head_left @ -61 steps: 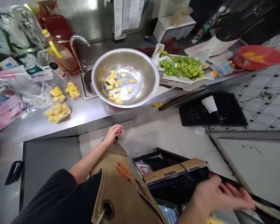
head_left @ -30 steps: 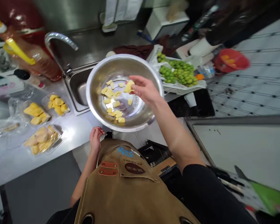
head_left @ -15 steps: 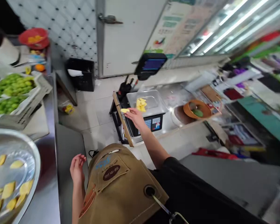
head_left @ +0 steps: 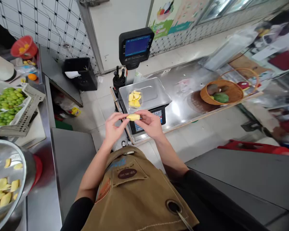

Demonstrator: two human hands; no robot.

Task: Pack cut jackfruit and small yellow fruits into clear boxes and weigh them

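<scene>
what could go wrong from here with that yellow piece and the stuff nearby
The yellow piece might slip: the left hand and right hand only pinch its ends. It could land on the scale. The basket, close to the edge of the steel table, might get knocked off.

The left hand (head_left: 112, 128) and right hand (head_left: 152, 125) cover the ends of the yellow fruit piece (head_left: 134, 117); the right also hides part of the keypad (head_left: 158, 114) at the steel counter's (head_left: 177, 110) near left corner. Lettering on the scale display (head_left: 137, 45) is too small to read. The steel basin (head_left: 30, 166) and grape crate (head_left: 35, 101) run out of frame, and goods (head_left: 288, 125) past the counter's right end are blurred.
</scene>
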